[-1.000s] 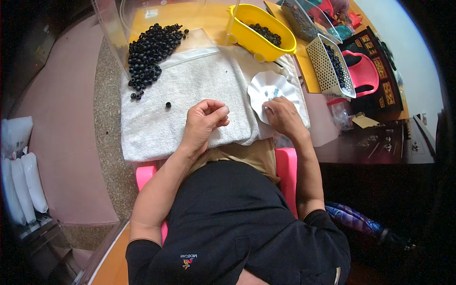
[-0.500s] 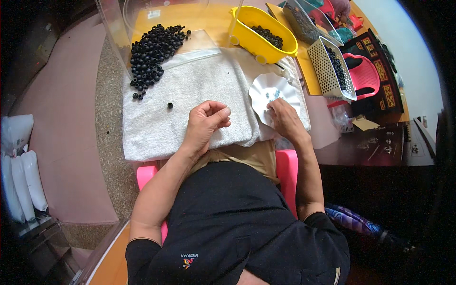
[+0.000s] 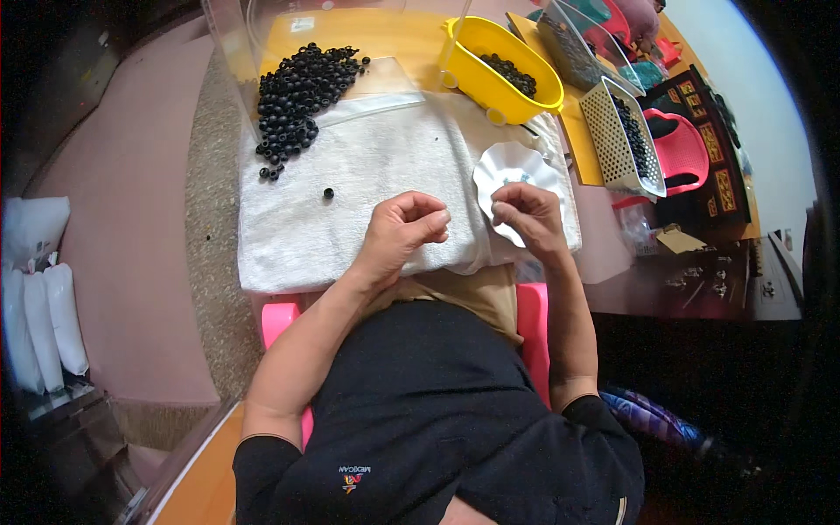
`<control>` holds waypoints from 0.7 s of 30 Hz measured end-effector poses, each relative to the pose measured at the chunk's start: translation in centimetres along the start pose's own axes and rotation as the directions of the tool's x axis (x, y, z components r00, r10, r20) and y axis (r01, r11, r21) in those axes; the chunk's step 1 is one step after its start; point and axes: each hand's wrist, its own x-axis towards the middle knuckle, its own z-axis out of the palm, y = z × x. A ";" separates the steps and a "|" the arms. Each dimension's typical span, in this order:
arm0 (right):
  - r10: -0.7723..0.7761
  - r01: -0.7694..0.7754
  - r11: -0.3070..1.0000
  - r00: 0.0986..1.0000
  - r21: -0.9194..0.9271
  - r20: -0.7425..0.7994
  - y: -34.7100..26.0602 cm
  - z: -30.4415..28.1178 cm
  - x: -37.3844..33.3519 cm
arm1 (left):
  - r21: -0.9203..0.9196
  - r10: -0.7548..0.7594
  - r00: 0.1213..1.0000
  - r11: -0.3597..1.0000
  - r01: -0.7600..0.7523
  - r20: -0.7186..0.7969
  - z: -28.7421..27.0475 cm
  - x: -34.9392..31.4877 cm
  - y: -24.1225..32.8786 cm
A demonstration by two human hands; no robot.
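Note:
My left hand [image 3: 404, 234] hovers above the white towel [image 3: 376, 166], thumb and forefinger pressed together. What it pinches, if anything, is hidden. Over the near rim of a white wavy-edged dish [image 3: 488, 166], my right hand [image 3: 535, 226] is also closed in a pinch; anything between its fingertips is too small to make out. A few tiny bluish pieces [image 3: 514, 178] lie in the dish. One loose black bead [image 3: 329, 193] sits on the towel, left of my left hand. Farther off, a heap of black beads [image 3: 302, 92] spreads at the towel's far left.
A yellow tub [image 3: 455, 66] with dark beads stands beyond the dish. Right of it are a clear bin [image 3: 604, 52] and a white perforated basket [image 3: 608, 153] holding black beads. A pink chair [image 3: 687, 149] is at the right. White sacks [image 3: 61, 319] stand on the left floor.
My right hand has lifted from the dish's middle and drawn back to its near rim, still pinched. The left hand keeps its pinch. The whole view has shifted slightly.

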 end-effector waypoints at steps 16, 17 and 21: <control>0.099 -0.119 0.990 0.969 0.079 0.225 -0.7 3.6 0.7 | -0.139 -0.107 0.963 0.980 0.145 0.249 -0.2 -0.2 0.6; 0.089 -0.109 0.990 0.973 0.084 0.211 -0.5 3.7 0.6 | -0.153 -0.120 0.959 0.975 0.163 0.256 -0.2 -0.2 0.6; 0.059 -0.073 0.996 0.966 0.047 0.250 0.0 3.5 0.6 | -0.210 -0.135 0.951 0.958 0.197 0.277 -0.4 -0.2 0.5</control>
